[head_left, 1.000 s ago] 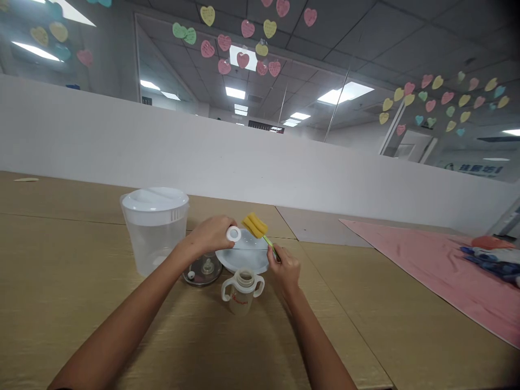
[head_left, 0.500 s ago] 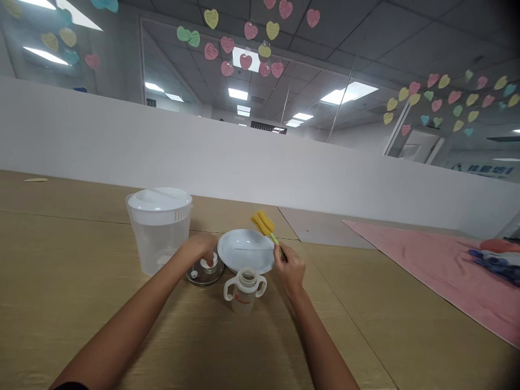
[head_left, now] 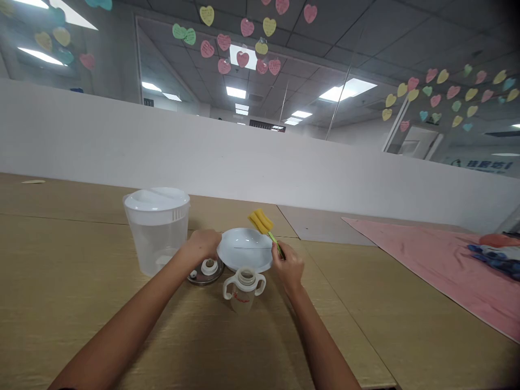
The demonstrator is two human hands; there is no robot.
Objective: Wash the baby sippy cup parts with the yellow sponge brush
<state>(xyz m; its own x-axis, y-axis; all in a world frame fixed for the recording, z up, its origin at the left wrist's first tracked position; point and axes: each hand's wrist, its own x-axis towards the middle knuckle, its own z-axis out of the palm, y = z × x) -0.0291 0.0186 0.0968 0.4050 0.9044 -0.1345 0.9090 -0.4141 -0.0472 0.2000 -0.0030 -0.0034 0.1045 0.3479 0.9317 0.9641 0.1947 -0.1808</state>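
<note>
A sponge brush (head_left: 262, 222) with a yellow head and green handle is held in my right hand (head_left: 288, 265), its head raised over the far right rim of the white bowl (head_left: 244, 260). My left hand (head_left: 205, 244) is at the bowl's left rim; its fingers are mostly hidden, so I cannot tell whether they grip it. Just below that hand, a round metal dish (head_left: 207, 279) carries a white ring-shaped cap (head_left: 209, 266) and a small white part (head_left: 193, 274). In front of the bowl, a clear two-handled baby bottle (head_left: 242, 298) stands upright without a cap.
A clear lidded bucket (head_left: 156, 244) stands left of the metal dish. To the right lies a pink cloth (head_left: 426, 260), with bundled blue and red fabric (head_left: 493, 254) at its far side. A white partition (head_left: 244, 157) runs along the table's back edge.
My left hand has moved off the ring-shaped cap, up and right to the bowl's rim. The cap stays on the metal dish. My right hand still holds the brush in nearly the same place.
</note>
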